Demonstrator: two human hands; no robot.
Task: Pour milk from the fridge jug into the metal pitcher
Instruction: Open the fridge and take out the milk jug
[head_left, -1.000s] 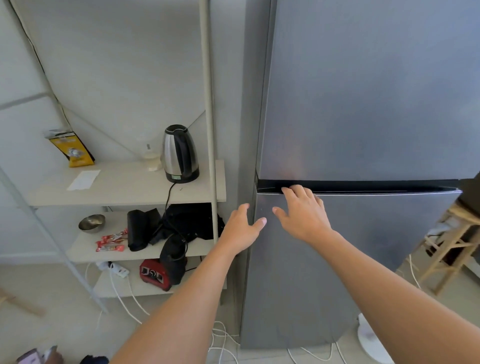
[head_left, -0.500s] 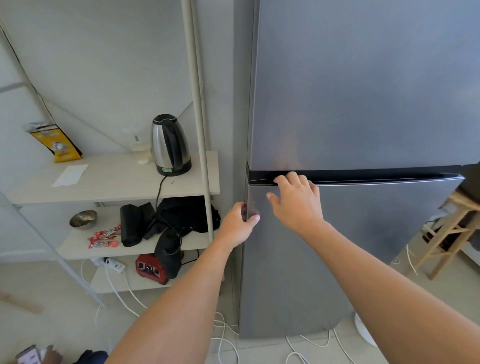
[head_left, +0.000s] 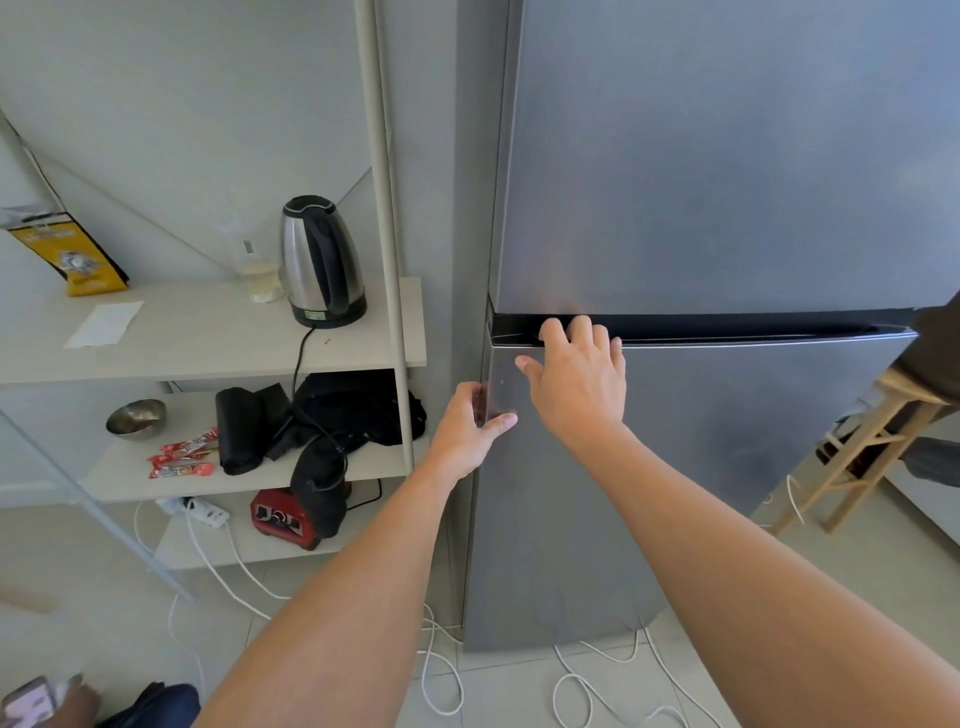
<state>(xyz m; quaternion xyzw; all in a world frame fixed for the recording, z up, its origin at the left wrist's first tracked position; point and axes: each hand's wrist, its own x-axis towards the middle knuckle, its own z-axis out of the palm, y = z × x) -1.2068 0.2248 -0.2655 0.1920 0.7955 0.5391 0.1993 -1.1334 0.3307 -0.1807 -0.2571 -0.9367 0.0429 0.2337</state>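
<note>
A tall grey fridge fills the right half of the view, with an upper door (head_left: 727, 156) and a lower door (head_left: 727, 467). A dark handle groove (head_left: 753, 327) runs between them. My right hand (head_left: 576, 384) lies on the lower door's top left corner, its fingers hooked over the edge into the groove. My left hand (head_left: 467, 431) grips the lower door's left edge just below, thumb on the front face. Both doors look closed. No milk jug or metal pitcher is in view.
A pale shelf unit (head_left: 208, 338) stands left of the fridge with a steel kettle (head_left: 322, 260), a yellow bag (head_left: 72, 254), a metal bowl (head_left: 136, 417), black bags and a red device (head_left: 283, 519). White cables (head_left: 436, 670) trail on the floor. A wooden stool (head_left: 872, 447) stands at right.
My left hand has gone from open in the air to gripping the lower door's left edge. My right hand has stayed at the groove, fingers hooked deeper.
</note>
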